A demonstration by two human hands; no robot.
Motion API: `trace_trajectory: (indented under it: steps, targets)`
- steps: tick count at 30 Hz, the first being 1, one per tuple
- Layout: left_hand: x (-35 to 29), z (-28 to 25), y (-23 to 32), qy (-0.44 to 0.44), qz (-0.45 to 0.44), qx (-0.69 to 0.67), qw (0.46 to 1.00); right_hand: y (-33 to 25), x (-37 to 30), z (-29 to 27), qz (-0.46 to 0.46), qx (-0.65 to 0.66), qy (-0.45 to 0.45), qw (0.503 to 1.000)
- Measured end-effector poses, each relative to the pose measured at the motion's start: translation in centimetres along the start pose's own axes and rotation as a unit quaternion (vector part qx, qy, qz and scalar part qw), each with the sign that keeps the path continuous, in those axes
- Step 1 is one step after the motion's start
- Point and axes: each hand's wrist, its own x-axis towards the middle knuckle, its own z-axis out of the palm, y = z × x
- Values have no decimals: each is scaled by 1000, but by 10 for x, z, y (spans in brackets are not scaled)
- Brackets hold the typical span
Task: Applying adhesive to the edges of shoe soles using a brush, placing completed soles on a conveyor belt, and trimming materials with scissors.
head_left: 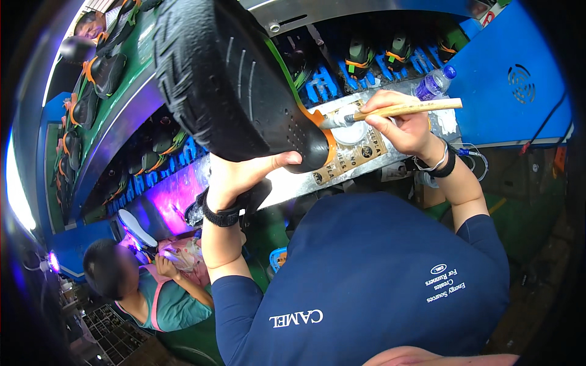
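My left hand grips a big black shoe from below, its treaded sole turned up toward me and an orange and green band along its edge. My right hand holds a brush with a pale wooden handle; the brush tip touches the orange edge of the shoe near its heel. Just beneath the brush sits a small white pot on a brown printed card. Both wrists wear black bands.
A metal conveyor with blue racks carries several black shoes past me. A clear water bottle stands by a blue cabinet on the right. Another person sits at the lower left under purple light.
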Motion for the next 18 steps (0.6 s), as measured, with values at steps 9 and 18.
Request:
trace_trajectory:
  steps: [9,18]
  targets:
    - [-4,-2,-3,28,79,59,995,-11,-20,8,28,15,-19,999]
    - [-5,-2,-3,23,64,33,997,-21,-26,8,138,131,0,982]
